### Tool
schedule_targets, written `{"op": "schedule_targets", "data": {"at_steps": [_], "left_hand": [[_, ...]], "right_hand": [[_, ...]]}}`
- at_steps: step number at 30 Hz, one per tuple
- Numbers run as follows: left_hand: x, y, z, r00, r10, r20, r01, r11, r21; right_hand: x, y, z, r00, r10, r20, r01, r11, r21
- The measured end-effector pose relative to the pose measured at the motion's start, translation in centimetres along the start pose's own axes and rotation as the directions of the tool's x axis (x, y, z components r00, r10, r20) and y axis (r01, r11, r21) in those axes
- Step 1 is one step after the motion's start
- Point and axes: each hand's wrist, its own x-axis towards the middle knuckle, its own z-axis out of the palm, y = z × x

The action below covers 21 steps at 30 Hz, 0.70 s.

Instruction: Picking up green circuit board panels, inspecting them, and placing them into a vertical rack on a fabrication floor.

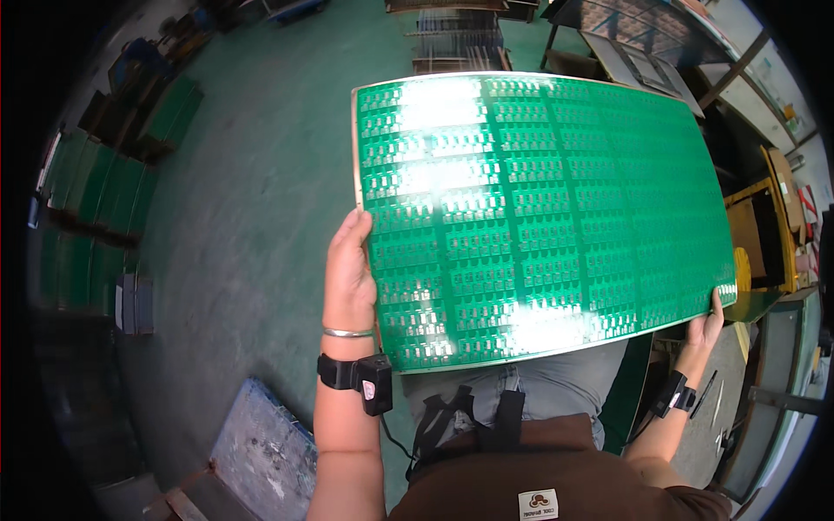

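A large green printed circuit board panel (599, 200) is held up in front of my body, its face covered with rows of small repeated pads and bright glare patches. My left hand (349, 265) grips its left edge, thumb on the rim and the other fingers hidden behind it. At the lower right corner, my right hand (708, 323) holds the bottom edge, a finger showing on the front. The panel is tilted a little, its right side reaching toward the bench.
Racks of green panels (95, 200) stand along the left. A worn blue-edged board (265, 451) lies low at the left front. Beyond the panel is a rack with slats (456, 39). A yellow-framed stand (764, 230) is close on the right, past the panel's edge.
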Motion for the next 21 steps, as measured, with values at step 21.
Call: {"op": "schedule_targets", "data": {"at_steps": [21], "left_hand": [[-1.6,0.8,-7.3,0.96,0.18,-0.213,-0.134,0.968,0.214]], "right_hand": [[-5.0,-1.7,5.6,0.887,0.019,0.461,-0.066,0.994,0.086]]}}
